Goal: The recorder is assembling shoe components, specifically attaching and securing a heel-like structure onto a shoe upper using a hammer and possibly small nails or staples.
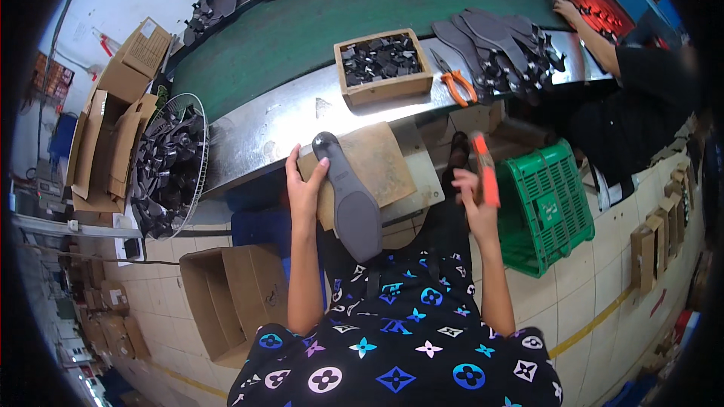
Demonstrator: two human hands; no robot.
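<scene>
My left hand (304,185) is closed round the heel end of a dark grey shoe sole (356,207), thumb on its face. The sole slants down toward my lap, over a worn brown board (381,162) at the bench's near edge. To the right, my right hand (469,192) is closed on an orange tool (486,173) held upright; motion blurs it and I cannot make out its kind. Beyond my hands, a wooden box (388,90) of small black pieces stands on the metal bench edge. Orange-handled pliers (454,83) lie beside it.
More dark soles (490,41) with straps are piled past the pliers. A green conveyor belt (279,49) runs behind. A wire basket (172,166) of black parts and a cardboard box (234,294) are left; a green crate (547,207) is right. A co-worker's arm (599,45) reaches over the belt.
</scene>
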